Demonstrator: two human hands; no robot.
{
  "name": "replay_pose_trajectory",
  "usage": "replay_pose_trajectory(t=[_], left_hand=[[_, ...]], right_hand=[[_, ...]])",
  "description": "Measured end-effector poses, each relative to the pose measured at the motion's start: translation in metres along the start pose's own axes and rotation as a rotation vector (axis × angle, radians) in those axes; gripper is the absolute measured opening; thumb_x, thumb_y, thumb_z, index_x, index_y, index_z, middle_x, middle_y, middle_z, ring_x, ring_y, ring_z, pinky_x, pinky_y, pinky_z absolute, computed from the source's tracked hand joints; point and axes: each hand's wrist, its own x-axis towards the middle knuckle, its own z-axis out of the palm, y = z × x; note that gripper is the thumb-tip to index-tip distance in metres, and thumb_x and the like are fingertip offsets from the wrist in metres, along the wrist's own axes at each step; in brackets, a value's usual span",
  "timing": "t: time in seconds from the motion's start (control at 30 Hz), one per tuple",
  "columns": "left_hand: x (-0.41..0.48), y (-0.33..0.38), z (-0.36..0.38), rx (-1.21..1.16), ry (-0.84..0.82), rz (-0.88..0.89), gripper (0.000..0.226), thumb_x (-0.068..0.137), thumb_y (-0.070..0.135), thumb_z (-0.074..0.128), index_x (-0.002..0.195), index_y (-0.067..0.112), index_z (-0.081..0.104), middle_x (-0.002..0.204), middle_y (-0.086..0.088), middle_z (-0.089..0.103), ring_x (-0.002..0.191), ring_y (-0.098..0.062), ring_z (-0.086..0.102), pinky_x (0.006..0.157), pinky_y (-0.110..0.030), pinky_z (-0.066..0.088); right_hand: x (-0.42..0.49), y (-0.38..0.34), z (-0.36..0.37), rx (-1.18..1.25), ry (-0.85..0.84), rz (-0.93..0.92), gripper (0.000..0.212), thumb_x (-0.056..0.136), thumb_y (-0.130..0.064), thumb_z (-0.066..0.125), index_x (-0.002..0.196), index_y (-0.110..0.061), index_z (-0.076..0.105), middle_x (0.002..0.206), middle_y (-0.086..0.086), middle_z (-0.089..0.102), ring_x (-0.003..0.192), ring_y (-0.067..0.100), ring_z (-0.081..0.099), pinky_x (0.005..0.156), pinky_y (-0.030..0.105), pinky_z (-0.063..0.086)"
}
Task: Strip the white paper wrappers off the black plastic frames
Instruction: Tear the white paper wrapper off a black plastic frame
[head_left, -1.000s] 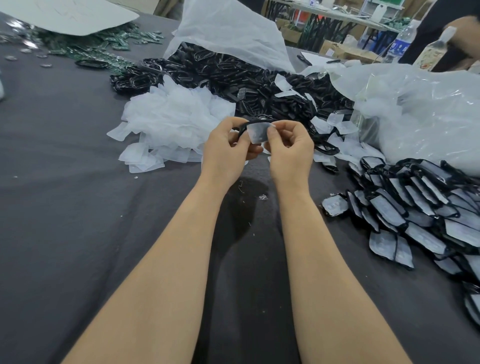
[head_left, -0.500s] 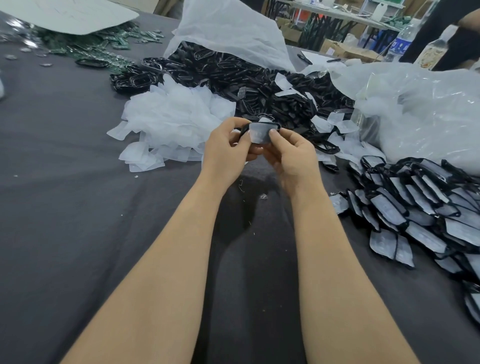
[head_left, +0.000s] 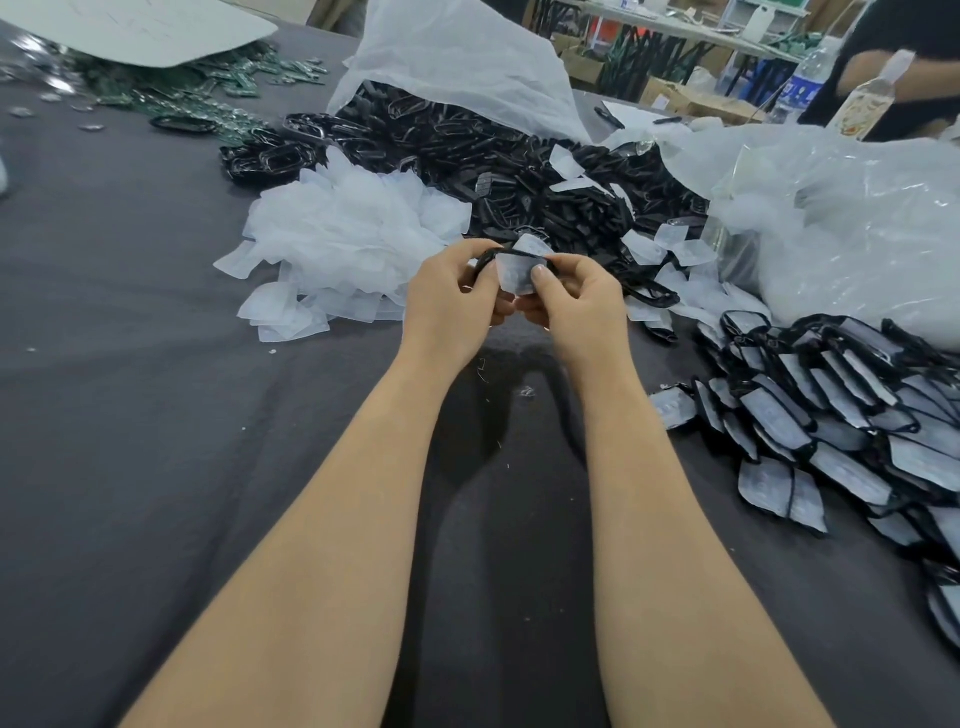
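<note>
Item in hand: one black plastic frame (head_left: 487, 255), held up off the grey table cloth (head_left: 156, 415), between both hands. Long axis roughly left to right, near level. Left hand (head_left: 457, 291): fingers curled round the frame's bare left end. Right hand (head_left: 582, 304): thumb and fingers pinching the white paper wrapper (head_left: 514, 271), thumb pad flat on its near face. Wrapper to the right of the left fingers, on the right hand's side; probably to be drawn off rightward along the axis against the left hand's hold. How far off already: cannot tell. Wrapped stock (head_left: 841, 410): heaped at right, nearer the right hand. Discarded wrappers (head_left: 348, 234): heaped beyond the left hand. Bare frames (head_left: 519, 166): piled farther back.
</note>
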Motion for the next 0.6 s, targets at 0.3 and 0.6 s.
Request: replay_pose_trajectory(t=[0.3,0.6], left_hand=[[-0.0006,0.0001,0.0028,-0.019,-0.004,-0.059,0.017,0.100,0.022,0.044,0.103,0.015,0.059,0.077,-0.004,0.070,0.065,-0.013,0.068,0.068,-0.031,0.058],[-0.0018,0.0002,-0.0002,-0.044,-0.028,-0.058,0.013,0.096,0.006,0.052,0.098,0.019,0.049,0.077,-0.001,0.066,0.058,-0.005,0.066,0.071,-0.028,0.059]], right_hand=[[-0.0002,0.0021,0.0026,-0.058,0.062,-0.043,0.006,0.095,-0.010,0.053,0.097,-0.015,0.056,0.085,0.007,0.066,0.063,0.007,0.064,0.073,0.030,0.055],[-0.0002,0.0011,0.0053,0.144,0.015,0.060,0.009,0.094,-0.008,0.056,0.102,-0.009,0.061,0.087,0.006,0.067,0.073,0.014,0.064,0.069,0.023,0.054]])
